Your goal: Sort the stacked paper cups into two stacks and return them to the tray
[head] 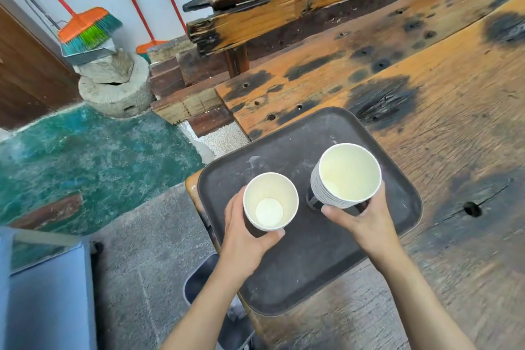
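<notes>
A dark rectangular tray (284, 273) lies at the near left corner of the wooden table. My left hand (244, 233) grips a paper cup (270, 202), white inside and dark outside, over the tray's left part; I cannot tell whether it is one cup or a short stack. My right hand (360, 216) holds a tall stack of several paper cups (345, 176) near its lower part, over the tray's right half. The stack tilts toward me, its rims showing as stacked white rings. Both cup mouths face up and look empty.
The worn wooden table (440, 111) stretches right and back, with a wooden bench beam (284, 0) behind it. A stone block (116, 88), a dustpan and brooms (88, 28) stand at the far left by the wall. A grey seat (45, 293) is at the near left on the floor.
</notes>
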`<action>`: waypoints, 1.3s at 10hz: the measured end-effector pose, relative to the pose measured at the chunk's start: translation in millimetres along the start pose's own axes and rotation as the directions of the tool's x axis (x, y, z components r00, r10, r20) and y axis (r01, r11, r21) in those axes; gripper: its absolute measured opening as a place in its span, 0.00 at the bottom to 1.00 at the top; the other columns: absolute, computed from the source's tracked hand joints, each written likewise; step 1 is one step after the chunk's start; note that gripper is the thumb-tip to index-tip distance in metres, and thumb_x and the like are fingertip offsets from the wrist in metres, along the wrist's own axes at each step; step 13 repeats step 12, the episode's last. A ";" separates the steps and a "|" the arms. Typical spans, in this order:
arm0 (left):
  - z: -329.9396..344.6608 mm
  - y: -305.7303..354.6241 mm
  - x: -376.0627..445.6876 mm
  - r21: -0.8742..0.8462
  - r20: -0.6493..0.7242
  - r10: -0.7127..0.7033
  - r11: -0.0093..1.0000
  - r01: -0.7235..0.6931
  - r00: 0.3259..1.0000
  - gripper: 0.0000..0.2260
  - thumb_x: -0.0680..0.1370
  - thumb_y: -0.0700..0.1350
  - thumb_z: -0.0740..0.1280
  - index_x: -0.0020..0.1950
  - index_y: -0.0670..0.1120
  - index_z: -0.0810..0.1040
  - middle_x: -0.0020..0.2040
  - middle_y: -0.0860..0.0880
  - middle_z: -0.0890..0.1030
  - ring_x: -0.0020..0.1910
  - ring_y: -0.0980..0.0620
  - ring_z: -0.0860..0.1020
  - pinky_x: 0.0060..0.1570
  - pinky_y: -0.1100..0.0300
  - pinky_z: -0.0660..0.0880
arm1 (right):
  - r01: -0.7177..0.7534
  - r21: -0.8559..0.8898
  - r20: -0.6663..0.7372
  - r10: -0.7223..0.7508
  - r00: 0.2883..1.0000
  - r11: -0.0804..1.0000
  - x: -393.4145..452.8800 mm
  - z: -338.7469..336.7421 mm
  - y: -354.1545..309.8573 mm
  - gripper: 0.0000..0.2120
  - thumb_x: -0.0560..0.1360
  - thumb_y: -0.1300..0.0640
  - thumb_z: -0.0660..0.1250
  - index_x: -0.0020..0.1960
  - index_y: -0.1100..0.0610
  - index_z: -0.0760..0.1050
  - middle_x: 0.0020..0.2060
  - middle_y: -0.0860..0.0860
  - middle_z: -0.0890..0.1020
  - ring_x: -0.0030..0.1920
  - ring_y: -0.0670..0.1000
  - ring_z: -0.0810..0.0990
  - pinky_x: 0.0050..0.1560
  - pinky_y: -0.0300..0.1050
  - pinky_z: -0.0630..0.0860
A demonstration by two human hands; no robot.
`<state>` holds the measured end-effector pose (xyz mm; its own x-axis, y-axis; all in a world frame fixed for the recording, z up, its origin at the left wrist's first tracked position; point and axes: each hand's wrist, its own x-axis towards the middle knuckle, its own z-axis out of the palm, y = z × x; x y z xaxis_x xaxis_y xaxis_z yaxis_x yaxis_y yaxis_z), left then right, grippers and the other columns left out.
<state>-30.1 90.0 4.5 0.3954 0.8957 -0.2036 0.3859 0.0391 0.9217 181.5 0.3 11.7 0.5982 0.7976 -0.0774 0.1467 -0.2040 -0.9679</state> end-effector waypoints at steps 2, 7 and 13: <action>3.4 -11.0 4.3 -0.082 0.072 -0.007 0.997 0.013 0.997 0.42 0.60 0.45 0.80 0.65 0.68 0.62 0.70 0.51 0.69 0.69 0.57 0.69 0.70 0.55 0.65 | -0.044 0.011 -0.041 0.044 0.998 0.999 -0.1 3.5 6.2 0.44 0.56 0.50 0.81 0.61 0.27 0.59 0.57 0.24 0.72 0.60 0.30 0.71 0.51 0.21 0.67; 13.1 -23.0 4.9 -0.097 0.029 -0.022 0.995 0.024 0.999 0.41 0.59 0.46 0.81 0.60 0.75 0.63 0.59 0.69 0.76 0.61 0.66 0.74 0.57 0.76 0.69 | -0.050 0.048 0.010 0.050 0.999 0.998 6.9 -0.1 9.4 0.41 0.60 0.56 0.81 0.58 0.26 0.62 0.55 0.25 0.74 0.59 0.29 0.72 0.58 0.39 0.70; -26.8 -4.3 -39.5 -0.082 0.014 -0.103 0.991 0.104 0.995 0.39 0.65 0.65 0.71 0.68 0.77 0.50 0.75 0.60 0.58 0.74 0.61 0.58 0.70 0.56 0.58 | -0.070 0.021 -0.090 0.072 0.993 0.997 -21.6 -6.0 8.9 0.42 0.67 0.73 0.63 0.73 0.43 0.57 0.70 0.42 0.66 0.69 0.42 0.67 0.64 0.47 0.67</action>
